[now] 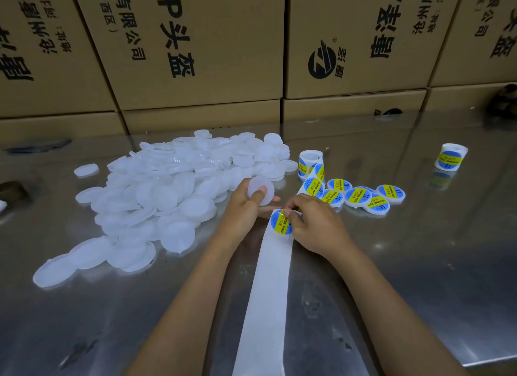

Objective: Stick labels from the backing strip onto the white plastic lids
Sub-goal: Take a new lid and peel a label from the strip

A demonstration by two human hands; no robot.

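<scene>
My left hand [246, 205] holds one white plastic lid [262, 189], thumb pressed on its face, just above the metal table. My right hand [313, 221] pinches the edge of a round blue and yellow label [281, 221] that lies on the white backing strip [268, 291]. The strip runs from the table's near edge up to a label roll [310, 163]. A big heap of bare white lids [167, 188] lies to the left. Several labelled lids [363, 198] sit to the right of the hands.
A second label roll [450, 156] stands at the far right on the steel table [419, 263]. Stacked cardboard boxes [195, 53] with printed characters wall off the back. A dark object [11, 191] lies at the left edge.
</scene>
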